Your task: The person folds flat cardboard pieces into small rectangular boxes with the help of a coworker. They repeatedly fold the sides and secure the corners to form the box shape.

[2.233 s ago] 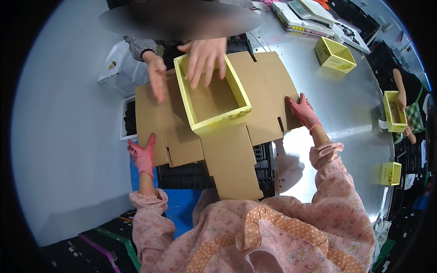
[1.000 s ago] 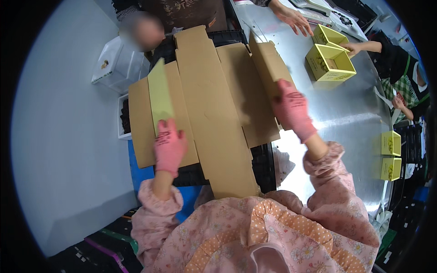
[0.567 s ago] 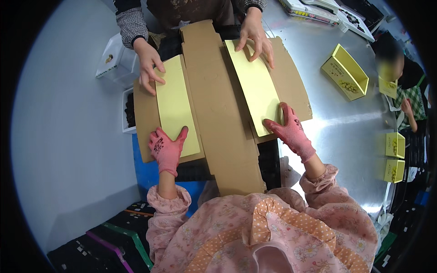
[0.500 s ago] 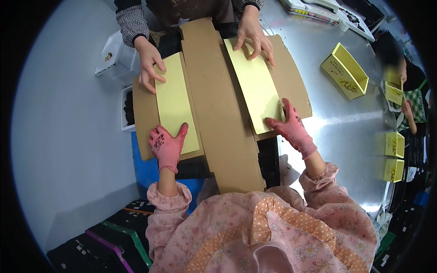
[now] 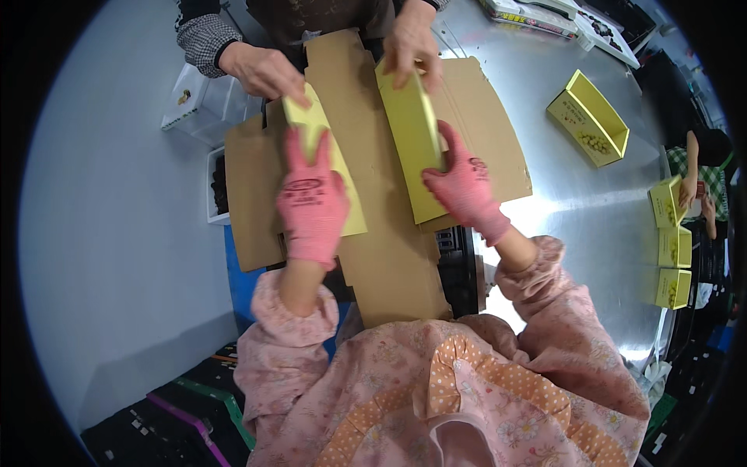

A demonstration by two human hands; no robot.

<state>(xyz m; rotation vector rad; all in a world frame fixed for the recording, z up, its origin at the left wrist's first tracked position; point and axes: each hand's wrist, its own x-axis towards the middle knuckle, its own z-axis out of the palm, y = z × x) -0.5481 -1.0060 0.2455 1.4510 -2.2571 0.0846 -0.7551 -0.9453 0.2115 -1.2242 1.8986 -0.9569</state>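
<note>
My left hand [image 5: 313,202], in a pink glove, lies over the left yellow cardboard strip [image 5: 351,206], fingers stretched out and two of them spread apart. On the other side, my gloved right hand [image 5: 464,183] closes on the right yellow cardboard strip [image 5: 403,148], thumb on its face and fingers round its raised outer edge. Both strips are attached to, or lie on, a large brown cardboard sheet [image 5: 381,265]; which one I cannot tell. A co-worker's hands [image 5: 268,71] hold the strips' far ends, somewhat blurred.
Across the sheet stands the co-worker in a dark apron [image 5: 327,14]. A yellow box [image 5: 587,121] rests on the metal table [image 5: 537,86] to the right, with several smaller-looking yellow boxes [image 5: 673,247] beyond. Another person [image 5: 704,167] is at the far right. White containers [image 5: 204,109] stand left.
My left hand has moved up and right, and the left strip has shifted inward. My right hand has moved inward, and the right strip's outer edge has lifted. The co-worker's hands have moved too.
</note>
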